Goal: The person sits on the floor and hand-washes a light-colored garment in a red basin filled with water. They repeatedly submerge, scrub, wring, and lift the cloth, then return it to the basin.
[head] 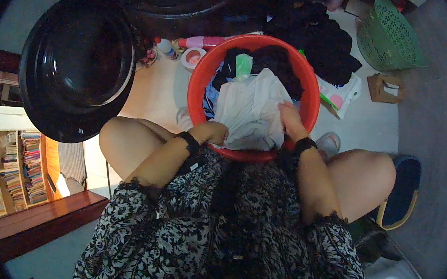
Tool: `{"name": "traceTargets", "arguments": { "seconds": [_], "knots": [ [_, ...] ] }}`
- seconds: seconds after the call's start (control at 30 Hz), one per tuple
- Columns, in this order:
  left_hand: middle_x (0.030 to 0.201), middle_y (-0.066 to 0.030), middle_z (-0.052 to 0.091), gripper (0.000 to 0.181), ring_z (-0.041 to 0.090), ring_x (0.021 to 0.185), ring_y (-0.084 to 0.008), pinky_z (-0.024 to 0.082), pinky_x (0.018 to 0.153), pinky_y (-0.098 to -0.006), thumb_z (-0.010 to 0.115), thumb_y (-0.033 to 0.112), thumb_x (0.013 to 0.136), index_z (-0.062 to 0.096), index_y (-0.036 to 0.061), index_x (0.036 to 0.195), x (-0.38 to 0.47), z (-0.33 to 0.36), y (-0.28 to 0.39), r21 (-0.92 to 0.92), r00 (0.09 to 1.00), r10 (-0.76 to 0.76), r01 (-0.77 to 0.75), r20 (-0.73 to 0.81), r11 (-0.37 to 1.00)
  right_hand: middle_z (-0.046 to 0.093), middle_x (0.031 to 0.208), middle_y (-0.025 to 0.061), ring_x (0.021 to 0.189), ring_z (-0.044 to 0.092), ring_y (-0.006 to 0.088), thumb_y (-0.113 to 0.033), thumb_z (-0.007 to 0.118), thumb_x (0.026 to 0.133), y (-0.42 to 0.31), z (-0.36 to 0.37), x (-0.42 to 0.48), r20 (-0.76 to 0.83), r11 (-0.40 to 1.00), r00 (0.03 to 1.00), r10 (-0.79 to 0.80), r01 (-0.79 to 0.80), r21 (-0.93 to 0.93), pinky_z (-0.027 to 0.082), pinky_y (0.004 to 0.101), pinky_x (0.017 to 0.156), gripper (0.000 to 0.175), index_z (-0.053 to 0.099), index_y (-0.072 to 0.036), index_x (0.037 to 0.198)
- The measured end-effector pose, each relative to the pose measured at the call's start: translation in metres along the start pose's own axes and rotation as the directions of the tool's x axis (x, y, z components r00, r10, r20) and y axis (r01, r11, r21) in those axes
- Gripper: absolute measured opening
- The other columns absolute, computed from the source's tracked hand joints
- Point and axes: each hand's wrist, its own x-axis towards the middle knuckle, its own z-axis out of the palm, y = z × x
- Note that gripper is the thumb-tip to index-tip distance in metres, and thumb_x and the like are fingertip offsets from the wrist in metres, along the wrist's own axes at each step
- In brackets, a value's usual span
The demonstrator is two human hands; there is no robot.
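Note:
A red plastic bucket (315,98) stands on the floor between my knees, with dark cloth (277,58) inside. Across its near half lies a crinkled, thin white sheet that looks like a plastic bag (250,107). My left hand (212,132) grips the lower left edge of this bag at the bucket's rim. At its right edge, the fingers of my right hand (291,118) pinch the bag. A small green-and-white item (243,66) rests just beyond the bag; its kind is unclear. Blue striped fabric (211,94) shows along the bucket's left wall.
A large black basin (78,59) is at the left. Beyond the bucket are a pink bottle (202,42), a white bottle (167,48) and a round tub (193,58). Dark clothes (315,42) lie back right, near a green perforated basket (390,38) and a brown tissue pack (384,89).

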Motion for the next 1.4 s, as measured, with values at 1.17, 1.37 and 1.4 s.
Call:
{"name": "traceTargets", "arguments": {
  "seconds": [1.17, 1.37, 1.4],
  "knots": [
    [0.098, -0.0091, 0.064, 0.041, 0.063, 0.089, -0.0200, 0.051, 0.078, -0.0333, 0.057, 0.011, 0.085, 0.050, 0.0043, 0.125, -0.021, -0.046, -0.087, -0.811, 0.487, -0.657, -0.445, -0.575, 0.380, 0.060, 0.114, 0.0120, 0.106, 0.057, 0.0298, -0.037, 0.054, 0.090, -0.092, -0.126, -0.084, -0.186, 0.545, 0.980, -0.078, 0.198, 0.815, 0.042, 0.0454, 0.096, 0.042, 0.055, -0.002, 0.113],
    [0.090, -0.0127, 0.064, 0.035, 0.063, 0.083, -0.0289, 0.051, 0.069, -0.0390, 0.057, 0.015, 0.081, 0.055, 0.0059, 0.115, 0.010, -0.008, -0.087, -0.366, 0.422, -0.531, 0.414, -0.734, 0.834, 0.062, 0.109, 0.0105, 0.101, 0.060, 0.0254, -0.026, 0.059, 0.088, -0.099, -0.098, -0.100, -0.158, 0.727, 0.967, -0.200, 0.254, 0.638, 0.046, 0.0407, 0.091, 0.032, 0.056, -0.003, 0.109],
    [0.090, -0.0162, 0.064, 0.031, 0.062, 0.086, -0.0335, 0.050, 0.071, -0.0431, 0.057, 0.015, 0.080, 0.057, 0.0062, 0.110, 0.017, -0.014, -0.080, -0.426, 0.448, -0.519, 0.297, -0.728, 0.855, 0.062, 0.109, 0.0105, 0.100, 0.060, 0.0246, -0.025, 0.059, 0.088, -0.105, -0.089, -0.104, -0.130, 0.728, 0.968, -0.214, 0.247, 0.640, 0.047, 0.0398, 0.090, 0.031, 0.056, -0.003, 0.110]
  ]
}}
